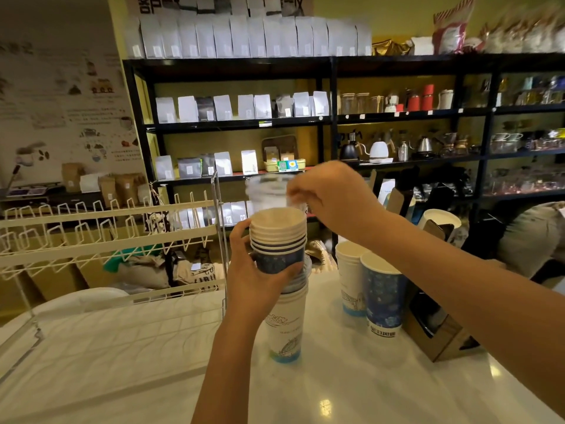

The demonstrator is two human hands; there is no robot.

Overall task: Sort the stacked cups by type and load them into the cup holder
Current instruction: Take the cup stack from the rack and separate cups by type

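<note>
A tall mixed stack of cups point(282, 304) stands on the white counter point(336, 387), white paper cups at the bottom and dark blue ones on top. My left hand point(253, 270) grips the blue cups near the stack's top. My right hand point(333, 197) pinches the rim of a clear plastic cup point(266, 194), held blurred just above the stack. A white paper cup point(351, 280) and a blue paper cup point(383, 298) stand side by side to the right. The white wire cup holder point(101, 237) stands on the left.
A brown cardboard box point(434, 325) sits at the counter's right edge, close under my right forearm. Black shelves point(305, 120) with white bags, kettles and jars fill the background. Sacks and boxes lie on the floor behind the holder.
</note>
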